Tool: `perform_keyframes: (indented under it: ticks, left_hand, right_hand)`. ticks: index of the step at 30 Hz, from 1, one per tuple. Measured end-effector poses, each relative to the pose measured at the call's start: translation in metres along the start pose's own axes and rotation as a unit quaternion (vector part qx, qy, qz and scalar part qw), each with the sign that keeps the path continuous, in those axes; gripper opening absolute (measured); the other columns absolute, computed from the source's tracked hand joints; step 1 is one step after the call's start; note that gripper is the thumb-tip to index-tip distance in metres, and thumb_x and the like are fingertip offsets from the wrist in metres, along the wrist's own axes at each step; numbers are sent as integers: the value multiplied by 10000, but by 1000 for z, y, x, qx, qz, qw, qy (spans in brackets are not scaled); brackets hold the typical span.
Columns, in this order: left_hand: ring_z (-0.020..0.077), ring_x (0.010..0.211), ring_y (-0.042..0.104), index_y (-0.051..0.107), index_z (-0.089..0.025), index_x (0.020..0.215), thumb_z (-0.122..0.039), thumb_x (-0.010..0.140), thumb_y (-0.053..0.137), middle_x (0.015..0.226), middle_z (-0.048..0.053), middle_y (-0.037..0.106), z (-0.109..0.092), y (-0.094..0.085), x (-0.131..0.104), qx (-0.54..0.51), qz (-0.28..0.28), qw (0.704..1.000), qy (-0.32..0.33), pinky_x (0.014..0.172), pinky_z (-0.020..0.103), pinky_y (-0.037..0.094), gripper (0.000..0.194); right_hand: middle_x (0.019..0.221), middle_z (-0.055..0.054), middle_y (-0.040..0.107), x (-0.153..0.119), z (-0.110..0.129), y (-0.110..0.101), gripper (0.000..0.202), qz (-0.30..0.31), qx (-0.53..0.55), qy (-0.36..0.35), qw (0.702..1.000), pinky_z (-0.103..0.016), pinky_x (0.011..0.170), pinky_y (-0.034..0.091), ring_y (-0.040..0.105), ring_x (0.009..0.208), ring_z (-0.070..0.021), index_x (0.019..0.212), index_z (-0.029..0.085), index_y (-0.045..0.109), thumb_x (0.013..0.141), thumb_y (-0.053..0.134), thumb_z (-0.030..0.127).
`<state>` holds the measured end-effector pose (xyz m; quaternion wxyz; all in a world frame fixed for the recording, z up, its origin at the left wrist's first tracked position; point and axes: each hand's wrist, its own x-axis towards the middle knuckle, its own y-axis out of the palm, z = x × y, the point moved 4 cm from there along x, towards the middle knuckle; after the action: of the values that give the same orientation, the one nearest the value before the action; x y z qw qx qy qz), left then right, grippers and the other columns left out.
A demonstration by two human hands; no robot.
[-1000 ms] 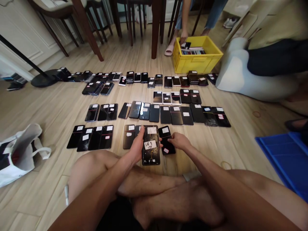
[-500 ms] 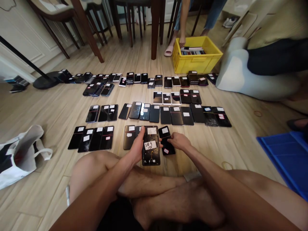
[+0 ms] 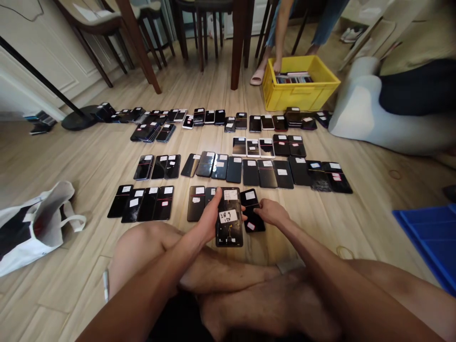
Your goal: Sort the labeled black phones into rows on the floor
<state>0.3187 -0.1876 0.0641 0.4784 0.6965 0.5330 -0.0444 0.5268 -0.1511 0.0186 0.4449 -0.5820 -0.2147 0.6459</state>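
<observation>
Black, innards and a yellowish strip showing: the coverless phone [image 3: 230,229] is low and central in my head view, so I take it as the clock's hub. It bears a handwritten white label. Left hand [image 3: 208,216] wraps it from 9 o'clock, closed, thumb up the near edge, fingertips emerging at the far one. Right hand [image 3: 273,211] is at 3 o'clock, fingers curled in with little gap, touching the right edge of the banded phone [image 3: 253,213]. From my distance I cannot tell whether they pinch it or only rest there. That phone lies just beside the coverless one, a white sticker above its band, a pink one below. Four labelled phones [image 3: 146,204] lie side by side just past 9; the white bag [image 3: 50,237] sits farther out. Yellow crate [image 3: 302,97] at 1 o'clock, another person's hand [image 3: 277,65] at its left side. Blue tray [image 3: 429,237] well out at 3.
</observation>
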Motion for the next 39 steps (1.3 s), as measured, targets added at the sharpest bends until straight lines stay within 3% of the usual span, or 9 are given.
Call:
perform_keyframes:
  ticks: [8, 12, 14, 16, 18, 22, 28, 33, 39]
  left_hand:
    - [266, 669, 746, 746, -61, 1010, -798, 938, 414, 836, 206, 773, 0, 4, -3, 20, 6, 999, -32, 550, 332, 589, 812]
    - [209, 645, 721, 706, -121, 944, -590, 885, 719, 814, 112, 760, -5, 2, -2, 37, -45, 996, 69, 578, 293, 581, 473]
    - [141, 533, 638, 673, -143, 881, -551, 858, 771, 701, 41, 699, -7, -1, -3, 38, -70, 991, 105, 528, 246, 528, 420]
    - [87, 406, 483, 657, -156, 873, -616, 911, 675, 546, -29, 551, -9, -3, -3, 31, -38, 993, 109, 439, 213, 413, 462]
    - [77, 348, 349, 658, -170, 903, -618, 998, 503, 477, -61, 412, -10, -2, -3, 13, 37, 995, 93, 393, 219, 297, 484]
    - [109, 365, 312, 685, -182, 938, -453, 1045, 342, 487, -27, 375, -12, -3, -6, -17, 120, 990, 73, 416, 267, 247, 450]
    - [109, 381, 282, 706, -198, 973, -610, 1011, 341, 512, -25, 350, -8, -5, -6, -1, 76, 995, 66, 435, 286, 218, 552]
    - [125, 404, 262, 713, -170, 1066, -580, 1025, 185, 518, -20, 343, -7, -6, -3, -3, 40, 998, 44, 503, 325, 307, 671]
    - [115, 388, 241, 716, -212, 941, -500, 1045, 292, 509, -22, 319, -15, 7, -14, 0, 63, 997, 42, 455, 301, 222, 523]
  right_hand:
    - [1089, -136, 760, -2, 2, -1, 298, -4, 1, 5, 1000, -288, 670, 440, 721, 1003, -287, 1149, 159, 716, 939, 593, 331]
    - [1143, -143, 753, -3, 3, -2, 307, -8, -4, 2, 1000, -285, 688, 447, 715, 1033, -280, 1163, 148, 710, 941, 598, 328]
    - [1157, -141, 752, -3, 3, -2, 306, -8, -7, -1, 1000, -284, 696, 446, 714, 1040, -274, 1164, 150, 709, 943, 602, 333]
    - [1152, -143, 752, -2, 2, -1, 312, -9, -10, -2, 1000, -291, 699, 446, 715, 1035, -275, 1165, 148, 707, 945, 603, 344]
    - [1152, -149, 750, 0, 1, 0, 323, -10, -14, -2, 1000, -300, 711, 450, 712, 1048, -285, 1167, 146, 706, 946, 604, 359]
    - [1178, -155, 743, 5, -2, 4, 326, -14, -25, -3, 1000, -308, 724, 449, 703, 1084, -300, 1162, 148, 700, 952, 599, 376]
    - [1144, -150, 750, 9, -5, 8, 287, -17, -41, -13, 999, -302, 716, 436, 707, 1068, -292, 1117, 158, 707, 955, 593, 367]
    - [1102, -157, 754, 11, -6, 8, 319, -8, -43, -11, 999, -310, 709, 443, 711, 1038, -298, 1135, 152, 711, 960, 585, 386]
    - [1051, -162, 758, 11, -6, 8, 323, -1, -40, -7, 999, -321, 699, 447, 715, 1003, -304, 1123, 156, 722, 961, 573, 393]
